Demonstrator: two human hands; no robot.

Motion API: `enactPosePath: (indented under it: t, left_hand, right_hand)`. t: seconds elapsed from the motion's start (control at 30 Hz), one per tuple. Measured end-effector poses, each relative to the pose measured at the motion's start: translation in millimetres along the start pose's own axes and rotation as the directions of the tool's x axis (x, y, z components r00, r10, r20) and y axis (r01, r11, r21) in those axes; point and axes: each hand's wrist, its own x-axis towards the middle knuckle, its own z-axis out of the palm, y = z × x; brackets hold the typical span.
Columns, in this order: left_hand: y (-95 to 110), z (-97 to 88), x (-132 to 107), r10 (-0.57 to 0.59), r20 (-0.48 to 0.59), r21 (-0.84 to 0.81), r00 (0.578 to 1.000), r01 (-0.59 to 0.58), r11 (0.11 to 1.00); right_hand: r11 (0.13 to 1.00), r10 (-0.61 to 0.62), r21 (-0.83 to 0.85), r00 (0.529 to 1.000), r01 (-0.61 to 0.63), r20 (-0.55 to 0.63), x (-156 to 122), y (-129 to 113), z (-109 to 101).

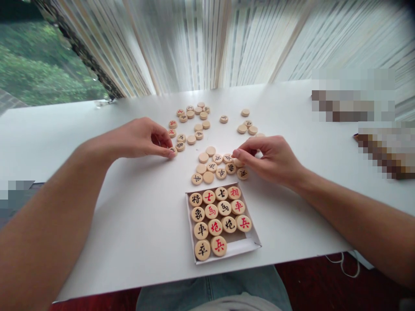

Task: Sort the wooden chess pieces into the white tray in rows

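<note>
The left hand [142, 136], left of centre in the frame, makes a narrow pinch, thumb and forefinger set on the rim of a wooden xiangqi piece [173, 151]; whether that piece is off the white tabletop [139, 233] I cannot tell. Taking it by the edge probably suits so low a disc and leaves part of its face uncovered. The right hand [270, 155], right of centre, is narrow too, its fingertips together at the edge of a black-lettered xiangqi disc [228, 158]; whether they grip it I cannot tell.

The shallow cardboard box [241, 247] sits at lower centre, near the table's front edge and the jeans-clad legs [207, 287], likely to be within easy reach of both arms. Inside, fourteen discs [211, 211] lie flat, characters upward, the close rows seemingly holding them straight. The front row has just a black soldier [202, 249] and a red soldier [218, 245], so bare space shows at the box's lower right.

A near cluster [221, 173] lies just beyond the box, handy for the right hand; a looser scatter [198, 127] runs toward upper centre. Some discs show blank tops, presumably because they lie face down
</note>
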Motion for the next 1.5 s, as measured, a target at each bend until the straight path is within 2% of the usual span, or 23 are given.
enactPosePath:
  t: [0.63,0.7,0.77,0.9,0.97,1.1,1.27,1.37,1.43,1.5]
  left_hand:
    - [3.4,1.7,-0.8,-0.013,-0.004,-0.034,1.000,0.013,0.999]
    - [3.9,1.7,-2.0,-0.003,0.000,-0.035,1.000,0.003,0.999]
    - [3.4,2.0,-2.9,0.016,0.008,-0.039,1.000,-0.015,0.999]
    - [1.5,2.7,-2.9,0.053,-0.007,-0.062,0.999,-0.053,0.997]
    - [1.2,2.4,-2.9,0.057,-0.006,-0.076,0.998,-0.057,0.995]
    - [2.4,0.8,-3.0,0.031,-0.024,-0.039,0.999,-0.032,0.999]
    - [14.8,10.6,-1.4,0.101,-0.198,-0.032,0.975,-0.110,0.993]
    - [33.0,30.2,0.3,0.159,-0.338,-0.122,0.927,-0.211,0.970]
    - [45.9,46.5,1.9,0.243,-0.381,-0.085,0.892,-0.295,0.952]
    - [55.7,61.3,3.7,0.347,-0.451,0.005,0.822,-0.387,0.922]
  right_hand:
    - [0.999,-0.017,0.041,1.000,0.017,-0.005,-1.5,-2.1,0.5]
    - [0.999,-0.012,0.044,0.998,0.015,-0.065,0.6,-0.7,-3.1]
    - [0.998,0.017,0.057,0.985,-0.007,-0.173,5.5,3.3,-10.4]
    - [0.994,0.073,0.108,0.910,-0.031,-0.409,21.2,19.4,-29.1]
    - [0.991,0.091,0.127,0.893,-0.038,-0.441,27.4,28.2,-34.3]
    - [0.990,0.112,0.120,0.924,-0.073,-0.365,28.4,36.3,-30.2]
    - [0.999,0.046,0.036,0.971,-0.038,-0.235,21.0,31.0,-21.7]
    - [1.000,-0.018,-0.020,0.983,0.015,-0.183,18.5,26.1,-19.2]
    - [0.997,-0.063,-0.046,0.990,0.058,-0.123,16.6,21.6,-15.4]
    - [0.995,-0.087,-0.060,0.994,0.083,-0.070,14.0,16.0,-9.7]
